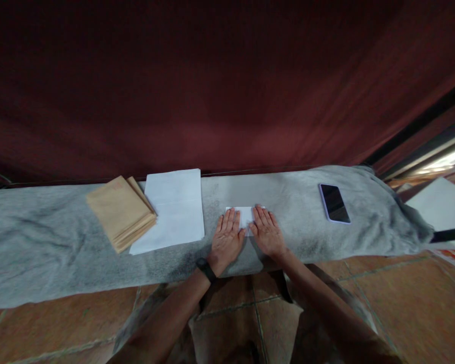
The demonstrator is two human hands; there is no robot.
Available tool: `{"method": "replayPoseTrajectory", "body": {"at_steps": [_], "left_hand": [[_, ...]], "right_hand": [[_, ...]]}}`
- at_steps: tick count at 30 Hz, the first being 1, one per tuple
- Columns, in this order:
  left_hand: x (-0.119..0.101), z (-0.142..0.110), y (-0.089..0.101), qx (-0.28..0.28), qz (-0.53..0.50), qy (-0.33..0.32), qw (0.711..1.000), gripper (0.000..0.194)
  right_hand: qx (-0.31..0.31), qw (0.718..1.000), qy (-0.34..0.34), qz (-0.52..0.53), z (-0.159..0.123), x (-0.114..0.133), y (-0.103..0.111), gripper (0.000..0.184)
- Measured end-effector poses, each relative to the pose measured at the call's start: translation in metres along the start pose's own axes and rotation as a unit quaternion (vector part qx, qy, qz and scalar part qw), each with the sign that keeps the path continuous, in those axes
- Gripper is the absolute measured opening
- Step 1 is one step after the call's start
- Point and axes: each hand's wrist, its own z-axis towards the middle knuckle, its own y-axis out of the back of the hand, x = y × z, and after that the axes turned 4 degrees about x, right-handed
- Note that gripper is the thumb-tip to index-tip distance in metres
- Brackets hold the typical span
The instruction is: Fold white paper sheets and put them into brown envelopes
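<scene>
A small white piece of paper (246, 216), seemingly folded, lies on the grey cloth in front of me. My left hand (227, 237) rests flat on its left part, fingers stretched forward; a dark band circles that wrist. On the paper's right part lies my right hand (267, 232), also flat with the fingers extended. Only the middle strip and the far edge of the paper show between the hands. To the left is a stack of white paper sheets (178, 207), partly overlapped by a pile of brown envelopes (119, 210).
A phone (334, 203) in a lilac case lies on the grey cloth (296, 202) to the right. Behind the long, narrow covered surface hangs a dark red fabric (227, 111). Tiled floor (402, 288) lies below the front edge. A white panel (443, 205) stands at the far right.
</scene>
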Motion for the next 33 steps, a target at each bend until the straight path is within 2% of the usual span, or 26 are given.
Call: {"method": "replayPoseTrajectory", "body": {"at_steps": [7, 14, 17, 21, 25, 30, 33], "left_hand": [[0.001, -0.002, 0.003, -0.001, 0.007, 0.022, 1.0, 0.064], [0.007, -0.005, 0.008, 0.007, 0.015, 0.022, 1.0, 0.065], [0.014, -0.005, 0.016, 0.02, 0.016, -0.005, 1.0, 0.065], [0.021, -0.007, 0.027, 0.059, 0.023, -0.08, 0.995, 0.049], [0.02, -0.008, 0.029, 0.084, 0.044, -0.119, 0.988, 0.042], [0.016, -0.006, 0.036, 0.084, 0.04, -0.13, 0.987, 0.043], [0.018, -0.001, 0.044, 0.073, 0.006, -0.126, 0.989, 0.035]], "right_hand": [[0.0, 1.0, -0.014, 0.002, -0.005, -0.013, -0.001, 0.058], [0.022, 0.999, -0.033, -0.009, -0.008, -0.023, 0.008, 0.057], [0.032, 0.998, -0.041, -0.017, -0.008, -0.032, 0.012, 0.054], [0.036, 0.998, -0.045, -0.007, -0.008, -0.043, 0.012, 0.052], [0.035, 0.999, -0.011, 0.028, -0.006, -0.051, 0.013, 0.054], [0.086, 0.989, 0.081, 0.093, -0.003, -0.059, 0.02, 0.065], [0.11, 0.977, 0.103, 0.148, -0.001, -0.064, 0.026, 0.073]]}}
